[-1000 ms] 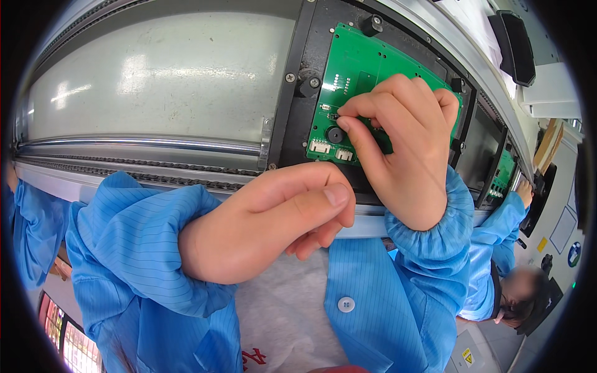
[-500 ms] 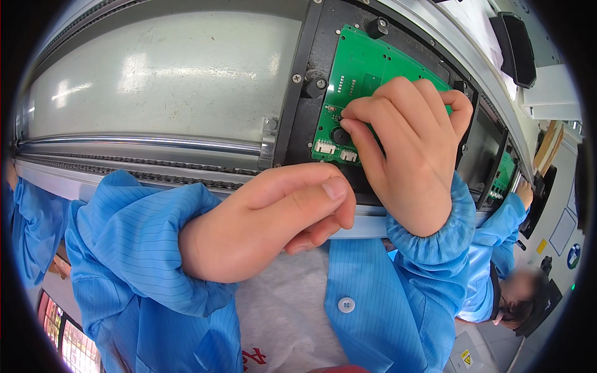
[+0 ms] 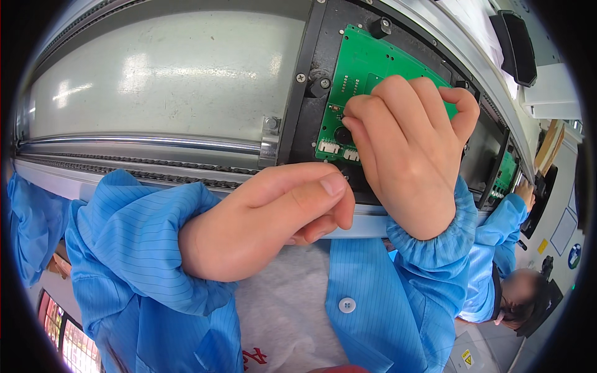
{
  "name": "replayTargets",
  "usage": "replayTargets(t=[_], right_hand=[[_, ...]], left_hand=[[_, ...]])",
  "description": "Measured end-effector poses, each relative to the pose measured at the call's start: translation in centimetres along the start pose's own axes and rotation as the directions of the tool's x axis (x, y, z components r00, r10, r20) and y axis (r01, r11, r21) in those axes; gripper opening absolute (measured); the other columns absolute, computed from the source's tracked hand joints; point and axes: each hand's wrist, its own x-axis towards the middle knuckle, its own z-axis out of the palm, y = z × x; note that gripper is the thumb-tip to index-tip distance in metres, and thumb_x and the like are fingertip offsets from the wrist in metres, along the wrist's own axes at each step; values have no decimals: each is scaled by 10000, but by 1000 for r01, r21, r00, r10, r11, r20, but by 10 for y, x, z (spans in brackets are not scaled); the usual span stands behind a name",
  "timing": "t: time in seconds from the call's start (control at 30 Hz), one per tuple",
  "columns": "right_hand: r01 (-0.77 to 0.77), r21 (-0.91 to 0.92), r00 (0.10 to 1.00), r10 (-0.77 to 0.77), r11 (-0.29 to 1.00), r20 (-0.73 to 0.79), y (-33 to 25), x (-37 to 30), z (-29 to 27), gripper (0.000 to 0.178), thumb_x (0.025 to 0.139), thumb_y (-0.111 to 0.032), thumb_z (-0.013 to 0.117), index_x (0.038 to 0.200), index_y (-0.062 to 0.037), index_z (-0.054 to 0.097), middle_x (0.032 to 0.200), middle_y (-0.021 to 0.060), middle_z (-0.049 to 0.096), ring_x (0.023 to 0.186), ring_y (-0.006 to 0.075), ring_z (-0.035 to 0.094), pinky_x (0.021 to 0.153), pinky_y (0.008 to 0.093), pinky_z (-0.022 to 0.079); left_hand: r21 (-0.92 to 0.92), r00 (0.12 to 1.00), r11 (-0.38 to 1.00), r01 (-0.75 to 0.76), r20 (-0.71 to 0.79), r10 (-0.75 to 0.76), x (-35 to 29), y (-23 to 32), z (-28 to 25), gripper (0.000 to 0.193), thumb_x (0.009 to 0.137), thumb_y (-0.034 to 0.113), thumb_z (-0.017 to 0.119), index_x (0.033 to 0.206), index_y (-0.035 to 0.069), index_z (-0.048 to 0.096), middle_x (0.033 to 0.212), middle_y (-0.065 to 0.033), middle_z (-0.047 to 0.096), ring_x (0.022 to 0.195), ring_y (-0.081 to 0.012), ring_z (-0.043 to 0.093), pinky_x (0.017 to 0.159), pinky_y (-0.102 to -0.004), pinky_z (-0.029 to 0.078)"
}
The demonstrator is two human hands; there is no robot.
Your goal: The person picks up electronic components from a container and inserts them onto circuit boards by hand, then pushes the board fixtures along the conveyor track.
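Observation:
A green circuit board (image 3: 364,59) lies in a black fixture tray (image 3: 301,118) in front of me. Over its near part, my right hand (image 3: 413,146) pinches thumb and forefinger together just above a round black component (image 3: 342,135); whatever is between the fingertips is too small to make out. White connectors (image 3: 328,147) line the board's near edge, partly covered by this hand. My left hand (image 3: 267,217) hovers at the tray's near side, closed, its thumb pressed on the curled fingers. Its contents, if any, are hidden.
To the left runs a conveyor with a metal rod (image 3: 155,145) and a chain (image 3: 124,165). Dark posts (image 3: 380,27) stand up from the tray. Another green board (image 3: 505,174) sits farther right, beside a co-worker's hand (image 3: 526,193). A blue sleeve (image 3: 37,217) shows at far left.
The tray and board have shifted slightly right, and my right hand has moved with them, still pinching. My left hand has barely moved. A co-worker's hand at far left has gone from view.

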Motion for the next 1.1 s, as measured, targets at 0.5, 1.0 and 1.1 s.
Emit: replayTargets(t=[0.5,1.0,1.1], right_hand=[[69,233,996,-79,970,36,16,-10,-16,206,686,-53,680,886,-103,681,794,0,524,725,167,467,848,364,312],[13,395,988,-72,919,137,32,-20,-11,277,648,24,613,891,-95,667,801,9,516,714,182,448,842,355,301],[28,409,988,-87,912,125,32,-23,-11,285,650,28,603,900,-92,666,797,11,515,708,184,446,838,349,305]], left_hand=[[23,999,999,-41,20,40,-2,1,0,434,994,380,362,862,16,557,687,-35,473,589,-95,346,520,-204,253],[-24,954,961,-276,-126,271,21,9,-19,369,1002,368,342,802,77,446,606,15,384,450,-52,273,421,-199,208],[-34,932,943,-331,-165,322,23,14,-21,348,1005,364,338,821,87,439,603,29,360,462,-41,276,427,-196,205]])
